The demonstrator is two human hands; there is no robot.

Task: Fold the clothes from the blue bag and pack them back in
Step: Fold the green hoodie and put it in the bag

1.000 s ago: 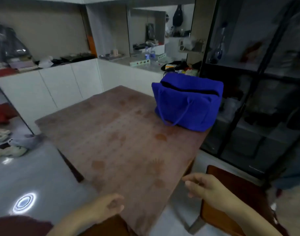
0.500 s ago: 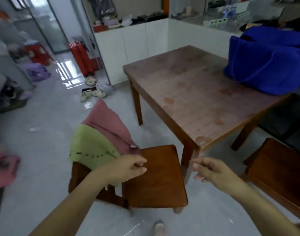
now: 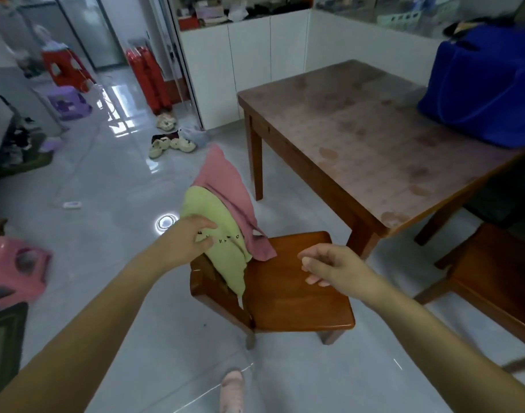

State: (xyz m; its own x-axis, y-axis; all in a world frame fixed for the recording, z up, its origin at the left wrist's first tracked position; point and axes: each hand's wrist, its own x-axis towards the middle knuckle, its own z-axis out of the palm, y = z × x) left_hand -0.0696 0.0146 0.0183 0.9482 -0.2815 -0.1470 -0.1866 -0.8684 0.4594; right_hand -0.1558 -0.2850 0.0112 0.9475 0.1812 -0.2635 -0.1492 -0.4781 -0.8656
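Left hand (image 3: 192,236) grasps soft yellow-green cloth garment (image 3: 225,263), draped with matte pink cloth garment (image 3: 228,198) over the back of glossy brown wooden chair (image 3: 285,296). Right hand (image 3: 330,268) loosely curled above the seat, holding nothing. Boxy blue fabric bag (image 3: 487,90) sits on mottled brown wooden worktop (image 3: 359,135), well apart from the garments.

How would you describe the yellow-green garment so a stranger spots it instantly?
Find the wooden table, then the chair at its near corner. On the chair's back, it is the yellow-green garment with dark lettering, beside a pink one.
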